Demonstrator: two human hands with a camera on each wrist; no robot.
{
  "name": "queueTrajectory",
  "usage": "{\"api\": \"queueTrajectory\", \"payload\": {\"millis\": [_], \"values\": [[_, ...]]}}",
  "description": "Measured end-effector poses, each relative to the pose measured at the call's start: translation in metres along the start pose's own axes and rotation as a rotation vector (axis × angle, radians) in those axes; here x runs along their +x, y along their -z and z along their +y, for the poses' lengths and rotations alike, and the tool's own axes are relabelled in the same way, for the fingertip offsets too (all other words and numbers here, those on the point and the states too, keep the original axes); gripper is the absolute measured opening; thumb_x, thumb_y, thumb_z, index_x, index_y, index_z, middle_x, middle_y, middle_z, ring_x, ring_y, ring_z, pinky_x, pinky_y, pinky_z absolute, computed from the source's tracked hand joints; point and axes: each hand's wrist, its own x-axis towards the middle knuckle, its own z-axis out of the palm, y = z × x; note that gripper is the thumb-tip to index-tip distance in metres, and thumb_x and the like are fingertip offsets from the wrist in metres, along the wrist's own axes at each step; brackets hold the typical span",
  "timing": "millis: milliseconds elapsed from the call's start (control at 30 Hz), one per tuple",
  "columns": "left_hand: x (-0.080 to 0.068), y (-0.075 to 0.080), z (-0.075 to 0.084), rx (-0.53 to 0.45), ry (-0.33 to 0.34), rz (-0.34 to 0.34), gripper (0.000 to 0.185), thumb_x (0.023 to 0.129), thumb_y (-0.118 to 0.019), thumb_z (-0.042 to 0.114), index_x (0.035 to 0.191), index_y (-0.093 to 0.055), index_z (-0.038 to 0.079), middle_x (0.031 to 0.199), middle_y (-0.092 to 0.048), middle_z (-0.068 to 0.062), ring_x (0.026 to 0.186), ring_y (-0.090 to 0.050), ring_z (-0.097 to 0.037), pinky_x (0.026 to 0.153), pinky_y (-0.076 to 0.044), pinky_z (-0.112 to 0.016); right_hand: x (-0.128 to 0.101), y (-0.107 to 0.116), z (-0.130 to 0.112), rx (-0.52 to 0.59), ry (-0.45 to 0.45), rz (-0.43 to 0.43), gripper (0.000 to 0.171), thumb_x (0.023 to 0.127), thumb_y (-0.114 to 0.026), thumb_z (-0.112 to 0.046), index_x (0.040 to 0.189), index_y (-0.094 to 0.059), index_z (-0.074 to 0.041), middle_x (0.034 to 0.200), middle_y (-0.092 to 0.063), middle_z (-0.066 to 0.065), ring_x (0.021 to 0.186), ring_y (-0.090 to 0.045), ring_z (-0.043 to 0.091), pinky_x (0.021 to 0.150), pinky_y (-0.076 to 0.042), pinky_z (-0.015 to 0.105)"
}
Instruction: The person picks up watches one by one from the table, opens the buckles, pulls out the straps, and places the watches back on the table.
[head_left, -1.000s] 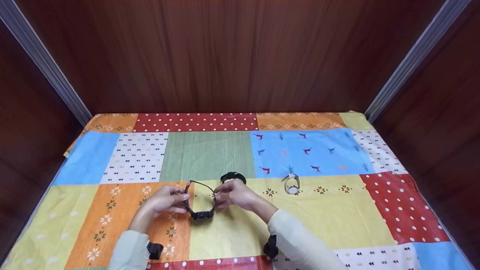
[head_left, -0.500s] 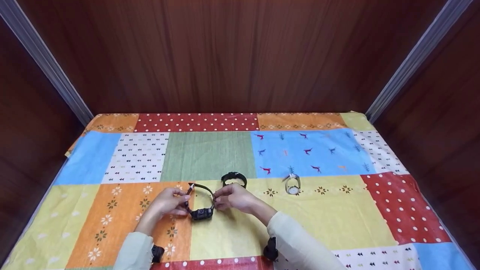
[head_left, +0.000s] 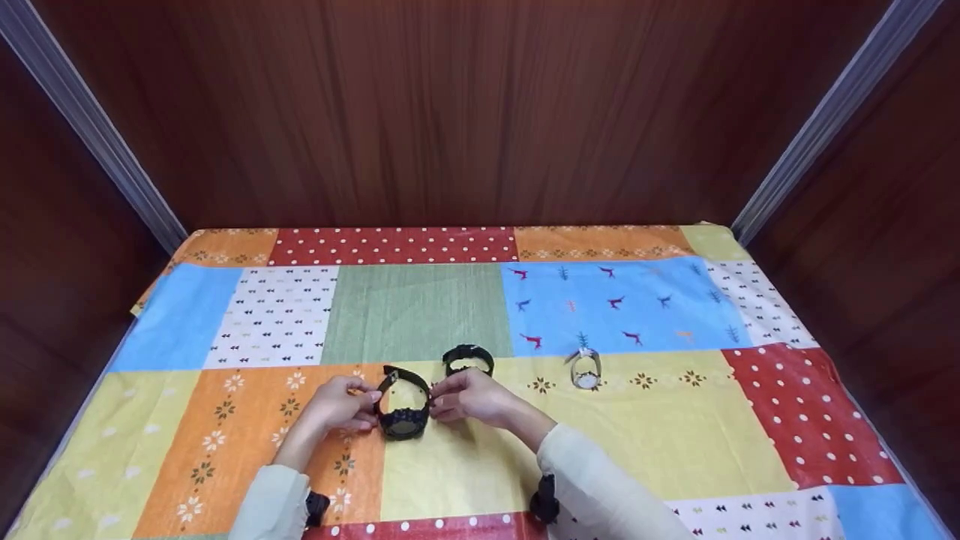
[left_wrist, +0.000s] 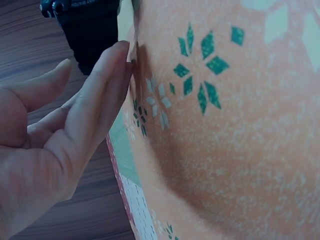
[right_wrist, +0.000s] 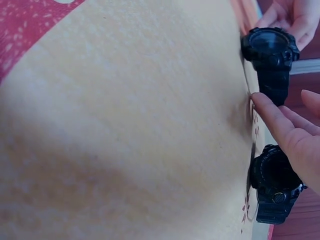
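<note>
A black wristwatch (head_left: 403,426) stands on the patterned cloth, its round dial tilted up and its buckled strap looping up behind. My left hand (head_left: 337,405) is at the left side of the strap; in the left wrist view its fingers (left_wrist: 97,85) are nearly straight, with the thumb apart from them. On the opposite side, my right hand (head_left: 476,396) has extended fingertips right at the strap, as the right wrist view shows. Behind the right hand sits a second black wristwatch (head_left: 469,352), partly hidden in the head view.
Farther right stands a small wristwatch (head_left: 586,371) with a pale dial and a light strap. A patchwork cloth (head_left: 637,435) covers the table. Dark wood panels (head_left: 465,112) rise at the back and both sides.
The black wristwatch between my hands has tilted, so its dial now faces up towards me and its buckle end shows more. The hands have barely shifted; the other watches stay in place.
</note>
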Motion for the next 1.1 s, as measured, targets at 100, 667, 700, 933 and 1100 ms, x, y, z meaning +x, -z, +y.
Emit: {"api": "queueTrajectory", "payload": {"millis": [100, 667, 700, 933, 1100], "values": [[0.000, 0.001, 0.002, 0.021, 0.003, 0.014, 0.021, 0.090, -0.054, 0.006, 0.103, -0.056, -0.010, 0.080, -0.060, -0.017, 0.065, -0.063, -0.021, 0.061, -0.054, -0.032, -0.001, 0.002, -0.002, 0.005, -0.007, -0.004, 0.026, 0.083, -0.051, 0.014, 0.109, -0.053, 0.018, 0.098, -0.061, 0.028, 0.093, -0.060, 0.040, 0.081, -0.050, 0.038], [-0.001, -0.002, 0.028, 0.076, -0.121, 0.116, 0.020, 0.089, -0.057, 0.008, 0.097, -0.061, -0.009, 0.077, -0.060, -0.014, 0.066, -0.057, -0.017, 0.058, -0.049, -0.025, -0.016, 0.028, -0.030, -0.003, 0.089, -0.056, 0.029, 0.086, -0.044, 0.014, 0.114, -0.046, 0.022, 0.105, -0.056, 0.035, 0.099, -0.054, 0.047, 0.085, -0.046, 0.046], [-0.001, -0.002, 0.029, 0.095, -0.132, 0.128, 0.020, 0.088, -0.057, 0.009, 0.097, -0.061, -0.008, 0.077, -0.060, -0.013, 0.066, -0.056, -0.017, 0.056, -0.048, -0.024, -0.017, 0.030, -0.032, -0.010, 0.096, -0.055, 0.029, 0.088, -0.046, 0.010, 0.114, -0.047, 0.022, 0.105, -0.056, 0.035, 0.098, -0.055, 0.047, 0.085, -0.046, 0.046], [-0.002, -0.003, 0.042, 0.216, -0.151, 0.165, 0.025, 0.089, -0.057, 0.016, 0.103, -0.062, -0.004, 0.089, -0.062, -0.012, 0.078, -0.056, -0.021, 0.065, -0.048, -0.030, -0.023, 0.047, -0.040, -0.023, 0.137, -0.038, 0.031, 0.091, -0.045, 0.004, 0.115, -0.045, 0.023, 0.108, -0.053, 0.038, 0.098, -0.056, 0.045, 0.085, -0.047, 0.045], [-0.003, -0.008, 0.052, 0.203, -0.164, 0.145, 0.025, 0.089, -0.057, 0.015, 0.104, -0.062, -0.005, 0.090, -0.063, -0.014, 0.083, -0.059, -0.024, 0.072, -0.049, -0.031, -0.025, 0.057, -0.042, 0.004, 0.150, -0.018, 0.031, 0.091, -0.045, 0.004, 0.114, -0.043, 0.024, 0.105, -0.055, 0.037, 0.096, -0.057, 0.045, 0.085, -0.046, 0.046]]}}
